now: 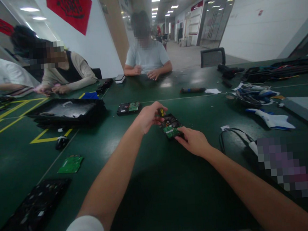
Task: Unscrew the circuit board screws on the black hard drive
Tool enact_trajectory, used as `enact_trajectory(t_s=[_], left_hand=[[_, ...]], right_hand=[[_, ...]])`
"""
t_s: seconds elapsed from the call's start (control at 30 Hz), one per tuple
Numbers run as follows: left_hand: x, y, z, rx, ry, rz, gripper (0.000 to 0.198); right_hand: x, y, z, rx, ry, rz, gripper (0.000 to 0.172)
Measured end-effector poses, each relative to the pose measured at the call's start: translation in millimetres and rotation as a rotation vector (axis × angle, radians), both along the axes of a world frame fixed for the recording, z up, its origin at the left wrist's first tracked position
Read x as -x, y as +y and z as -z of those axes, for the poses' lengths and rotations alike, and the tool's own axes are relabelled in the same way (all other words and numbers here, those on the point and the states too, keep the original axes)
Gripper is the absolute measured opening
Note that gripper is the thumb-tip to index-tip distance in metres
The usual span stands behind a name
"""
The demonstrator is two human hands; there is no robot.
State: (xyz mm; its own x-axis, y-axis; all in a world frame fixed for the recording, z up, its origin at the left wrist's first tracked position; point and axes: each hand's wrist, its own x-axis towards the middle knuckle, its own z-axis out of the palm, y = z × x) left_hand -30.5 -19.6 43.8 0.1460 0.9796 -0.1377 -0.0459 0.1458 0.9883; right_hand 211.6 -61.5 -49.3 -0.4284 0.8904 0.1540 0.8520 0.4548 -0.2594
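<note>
In the middle of the table lies a hard drive point(172, 123), its underside up and a green circuit board point(172, 132) showing at its near end. My right hand point(193, 139) is closed on the drive's near right edge, thumb on the board side. Above the far left end, my left hand point(151, 117) pinches a screwdriver point(161, 112) with a short black and yellow handle; its tip is too small to make out. Left of my hands, a second hard drive point(128, 108) with a green board rests on the table.
At left are a black tray point(68, 109), a mouse point(62, 142), a loose green circuit board point(70, 164) and a black panel point(30, 212). Cables point(253, 93), a grey box point(305, 108) and a blue-white glove-like piece point(271, 118) lie at right. Several people sit across the table point(149, 187).
</note>
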Motion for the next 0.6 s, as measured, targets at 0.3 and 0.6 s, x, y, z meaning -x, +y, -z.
enact_trajectory(t_s=[0.3, 0.6], left_hand=[[-14, -7, 1.2, 0.053, -0.132, 0.111, 0.025], [-10, -4, 0.6, -0.027, -0.047, -0.016, 0.028]], right_hand=[[0, 0, 1.0, -0.021, 0.011, -0.014, 0.035], [1, 0, 0.3, -0.011, -0.004, 0.002, 0.037]])
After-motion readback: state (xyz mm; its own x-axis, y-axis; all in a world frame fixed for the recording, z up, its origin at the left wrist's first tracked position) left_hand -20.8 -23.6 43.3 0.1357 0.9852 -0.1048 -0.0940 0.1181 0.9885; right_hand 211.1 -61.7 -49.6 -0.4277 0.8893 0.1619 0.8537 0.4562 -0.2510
